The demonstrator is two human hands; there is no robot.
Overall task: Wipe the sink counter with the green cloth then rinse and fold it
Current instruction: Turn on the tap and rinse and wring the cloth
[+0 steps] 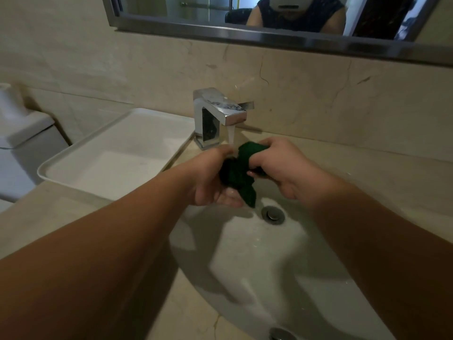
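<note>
Green cloth (239,171), one only, sits bunched under the faucet (220,114) stream above the sink (257,253), at twelve o'clock from its drain (272,214); one white tray (117,153) lies at nine. Left hand (210,180) and right hand (282,168) both clench it, fingers closed; squeezing hard could splash the wiped bench (367,168).

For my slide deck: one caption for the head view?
Both hands, left hand and right hand, bunch the green cloth under the running faucet.

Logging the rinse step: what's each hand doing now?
Left hand: closed on the bunched dark green cloth.
Right hand: closed on the same cloth.
</note>
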